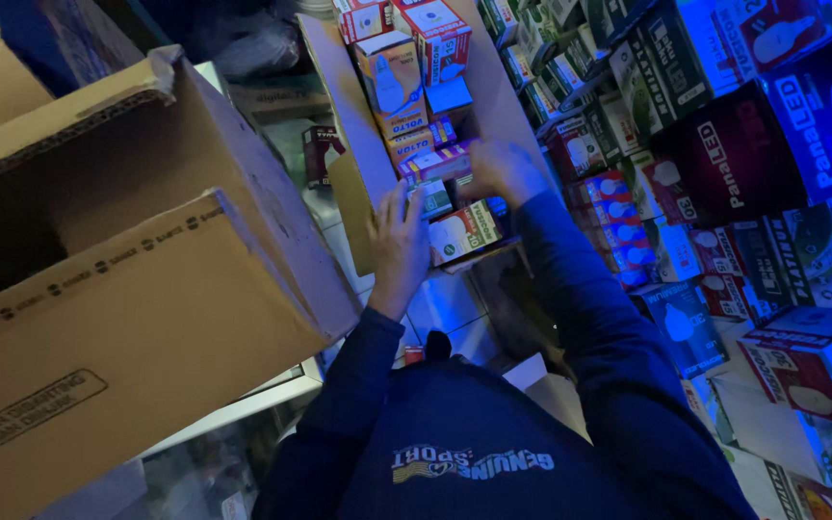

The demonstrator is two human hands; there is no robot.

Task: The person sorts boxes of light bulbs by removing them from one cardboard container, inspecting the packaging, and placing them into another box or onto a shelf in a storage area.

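Both hands reach into a long open carton (pixel 351 144) packed with small bulb boxes. The left hand (pixel 399 246) lies flat with fingers spread on a white box (pixel 464 231) near the carton's near end. The right hand (pixel 501 171) curls over a pink box (pixel 435 162) in the row, fingers bent around it. A big cardboard box (pixel 137 279) stands left; stacked bulb boxes (pixel 724 173) fill the right.

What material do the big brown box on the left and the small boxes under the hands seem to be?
Big brown box: corrugated cardboard, matte, with folded flaps and taped seams. Small boxes: probably thin printed card, slightly glossy.
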